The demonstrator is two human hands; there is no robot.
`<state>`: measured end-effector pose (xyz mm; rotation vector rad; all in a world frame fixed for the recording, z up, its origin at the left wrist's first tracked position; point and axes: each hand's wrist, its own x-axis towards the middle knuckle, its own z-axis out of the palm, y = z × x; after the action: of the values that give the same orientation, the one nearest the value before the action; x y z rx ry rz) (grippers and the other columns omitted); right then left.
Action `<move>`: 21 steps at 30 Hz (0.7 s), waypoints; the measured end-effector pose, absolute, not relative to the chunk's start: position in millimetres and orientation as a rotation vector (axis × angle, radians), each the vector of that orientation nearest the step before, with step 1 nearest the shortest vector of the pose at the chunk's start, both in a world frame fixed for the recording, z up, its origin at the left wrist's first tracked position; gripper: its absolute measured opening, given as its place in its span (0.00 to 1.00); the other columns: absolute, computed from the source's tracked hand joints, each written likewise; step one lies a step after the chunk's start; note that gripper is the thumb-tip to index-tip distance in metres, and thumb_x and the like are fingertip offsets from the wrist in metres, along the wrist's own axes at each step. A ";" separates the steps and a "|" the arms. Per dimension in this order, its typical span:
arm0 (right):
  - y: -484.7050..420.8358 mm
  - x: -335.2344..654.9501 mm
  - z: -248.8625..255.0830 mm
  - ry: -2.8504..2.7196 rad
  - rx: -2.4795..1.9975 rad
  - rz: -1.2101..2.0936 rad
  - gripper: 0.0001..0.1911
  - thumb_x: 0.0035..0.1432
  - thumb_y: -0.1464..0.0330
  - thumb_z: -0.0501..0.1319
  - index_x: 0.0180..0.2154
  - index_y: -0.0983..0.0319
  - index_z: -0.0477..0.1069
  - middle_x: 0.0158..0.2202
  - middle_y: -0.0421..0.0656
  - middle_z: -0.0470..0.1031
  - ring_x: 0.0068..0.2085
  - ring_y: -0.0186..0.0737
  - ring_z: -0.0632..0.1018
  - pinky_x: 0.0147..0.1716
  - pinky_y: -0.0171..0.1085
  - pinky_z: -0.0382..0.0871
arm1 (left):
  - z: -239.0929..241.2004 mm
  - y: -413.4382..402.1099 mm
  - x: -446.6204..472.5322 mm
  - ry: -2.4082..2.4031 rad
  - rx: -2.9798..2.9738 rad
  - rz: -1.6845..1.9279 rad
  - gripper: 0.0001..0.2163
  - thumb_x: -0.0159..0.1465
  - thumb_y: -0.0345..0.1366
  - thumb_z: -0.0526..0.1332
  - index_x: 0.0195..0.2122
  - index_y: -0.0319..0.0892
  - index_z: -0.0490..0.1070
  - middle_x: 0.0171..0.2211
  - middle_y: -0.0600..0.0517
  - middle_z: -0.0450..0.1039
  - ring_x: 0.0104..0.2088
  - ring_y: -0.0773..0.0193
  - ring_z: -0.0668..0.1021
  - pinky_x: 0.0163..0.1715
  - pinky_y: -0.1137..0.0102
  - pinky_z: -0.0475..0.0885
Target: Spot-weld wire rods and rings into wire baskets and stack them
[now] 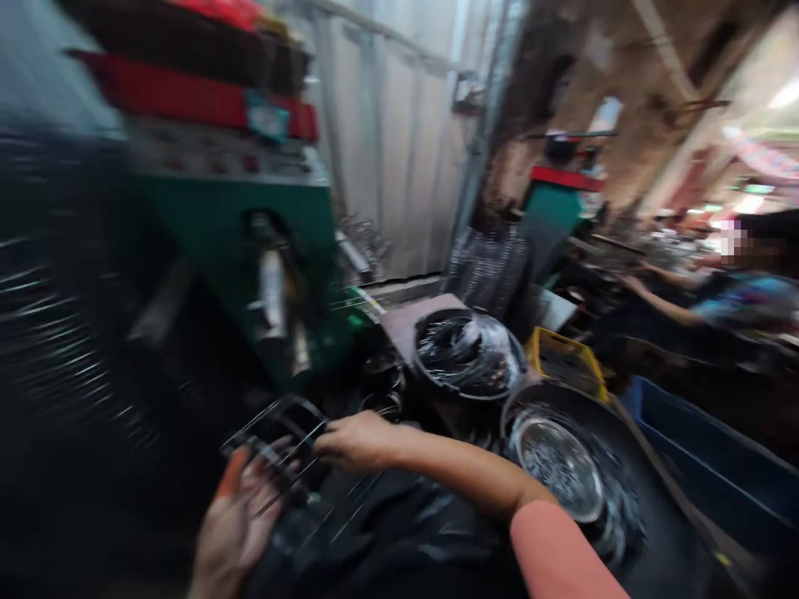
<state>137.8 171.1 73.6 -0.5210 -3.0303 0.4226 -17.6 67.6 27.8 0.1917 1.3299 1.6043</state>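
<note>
A bent metal wire frame [267, 452] is held low in front of the green machine, blurred by motion. My left hand [240, 507], palm up with an orange cover on the thumb, has its fingers around the frame's near left side. On the frame's right side, my right hand [355, 441] pinches a wire with closed fingers. Its arm reaches across from the right in a salmon sleeve [562, 549]. Thin wires extend below the frame over a dark plastic-like surface [399, 532]. The machine's metal spindle-like part [271, 291] juts out above both hands.
The green machine [205, 216] stands at the left. Right of my hands are a black basin [430, 383] of thin metal pieces and a larger dark basin [662, 516] holding a round metal dish [558, 470]. Beyond lie a yellow crate [571, 345], a blue bin [705, 441] and a co-worker [736, 299].
</note>
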 end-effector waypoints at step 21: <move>246.4 125.2 92.6 -2.620 -0.454 0.516 0.08 0.52 0.75 0.52 0.34 0.61 0.67 0.32 0.42 0.68 0.33 0.35 0.71 0.35 0.34 0.65 | 6.3 55.4 -29.1 1.471 0.330 1.653 0.18 0.47 0.44 0.66 0.37 0.40 0.71 0.32 0.50 0.69 0.30 0.67 0.71 0.23 0.75 0.62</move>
<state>125.2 246.4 92.6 -0.4542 -2.6197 0.5157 -29.1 55.4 6.3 0.3295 1.4711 1.6534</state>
